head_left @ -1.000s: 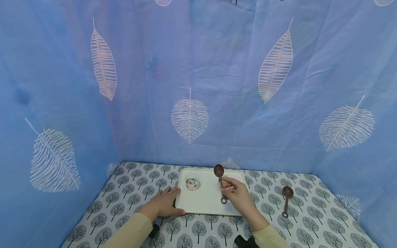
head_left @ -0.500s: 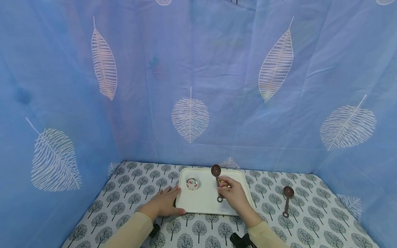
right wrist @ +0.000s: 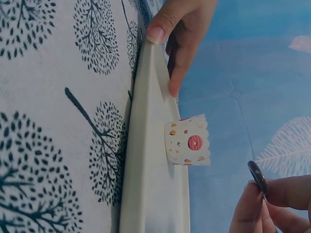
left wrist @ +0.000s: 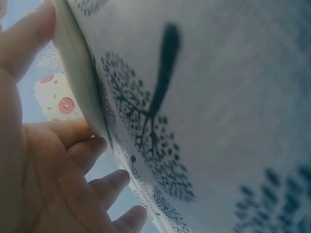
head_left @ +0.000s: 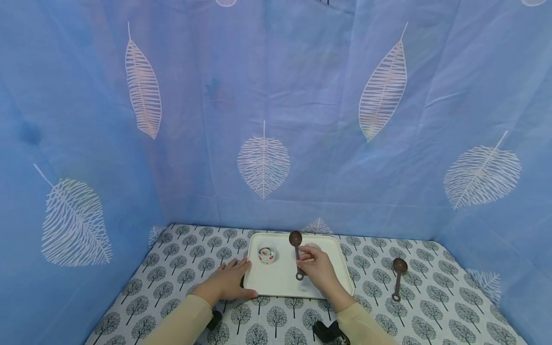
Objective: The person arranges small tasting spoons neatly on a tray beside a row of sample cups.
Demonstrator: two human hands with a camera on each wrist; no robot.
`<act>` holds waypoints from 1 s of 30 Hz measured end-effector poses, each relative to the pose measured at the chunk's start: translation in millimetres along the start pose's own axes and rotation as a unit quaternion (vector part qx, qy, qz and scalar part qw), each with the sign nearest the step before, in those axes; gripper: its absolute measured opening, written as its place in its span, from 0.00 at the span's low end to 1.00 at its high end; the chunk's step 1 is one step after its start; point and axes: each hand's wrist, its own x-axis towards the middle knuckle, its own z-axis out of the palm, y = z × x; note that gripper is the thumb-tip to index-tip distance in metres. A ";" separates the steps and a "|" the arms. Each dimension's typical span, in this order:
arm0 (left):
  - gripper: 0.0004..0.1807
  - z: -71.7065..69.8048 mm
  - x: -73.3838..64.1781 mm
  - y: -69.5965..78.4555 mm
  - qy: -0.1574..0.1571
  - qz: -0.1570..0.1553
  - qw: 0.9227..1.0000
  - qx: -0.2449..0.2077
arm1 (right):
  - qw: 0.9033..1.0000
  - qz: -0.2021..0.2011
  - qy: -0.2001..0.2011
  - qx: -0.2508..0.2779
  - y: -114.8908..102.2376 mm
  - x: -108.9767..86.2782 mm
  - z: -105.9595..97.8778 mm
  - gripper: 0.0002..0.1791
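Note:
My right hand (head_left: 318, 273) pinches the handle of a brown measuring spoon (head_left: 295, 238) above the right half of a white tray (head_left: 280, 282). Its bowl points away from me, and the ring end of the handle shows in the right wrist view. Behind the right fingers a pale round cup (head_left: 313, 246) is mostly hidden. On the tray's left side stands a paper baking cup (head_left: 267, 258) with a doughnut print, also in the right wrist view. My left hand (head_left: 230, 281) rests at the tray's front left corner, fingers spread along the left edge, thumb on the front edge.
A second brown measuring spoon (head_left: 399, 266) lies to the right of the tray on the tree-print tablecloth (head_left: 276, 318). Blue curtains (head_left: 319, 172) with white leaves enclose the table at the back and both sides.
My right hand has carried the measuring spoon a short way to the left over the tray. The left hand and the tray stay in place.

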 end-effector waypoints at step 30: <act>0.56 5.5 4.0 -3.5 0.007 -0.006 1.000 -0.007 | 0.998 0.019 -0.022 -0.060 9.6 8.1 20.1 0.22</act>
